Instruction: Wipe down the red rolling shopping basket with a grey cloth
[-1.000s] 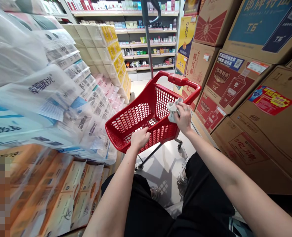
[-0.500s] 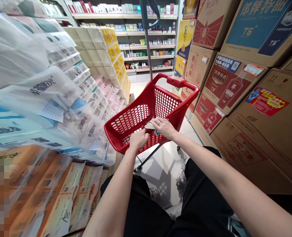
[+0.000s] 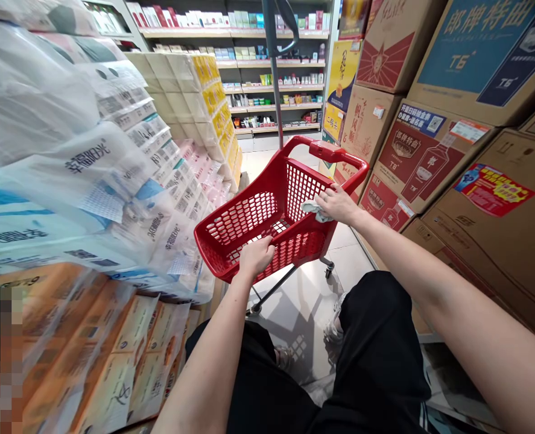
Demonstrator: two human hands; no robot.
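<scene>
A red plastic shopping cart [image 3: 244, 220] with perforated basket walls stands in front of me on the tiled floor. My left hand [image 3: 256, 258] is wrapped round the near rim of its basket. Farther right and higher along that same rim, my right hand [image 3: 336, 204] presses a pale, crumpled cloth [image 3: 316, 211] against the red plastic, fingers closed over it. Part of the cloth lies hidden under the hand. The cart's push handle [image 3: 326, 149] rises beyond my right hand, with neither hand on it.
Plastic-wrapped paper packs [image 3: 126, 181] are piled on the left, above orange packs [image 3: 68, 337]. Stacked cartons [image 3: 412, 160] line the right side. Shelves of small goods [image 3: 276, 63] stand at the back, and a grey pole [image 3: 276, 90] rises behind the cart.
My right hand has slid the cloth right and away from me along the rim, towards the handle end. My left hand keeps its hold on the rim.
</scene>
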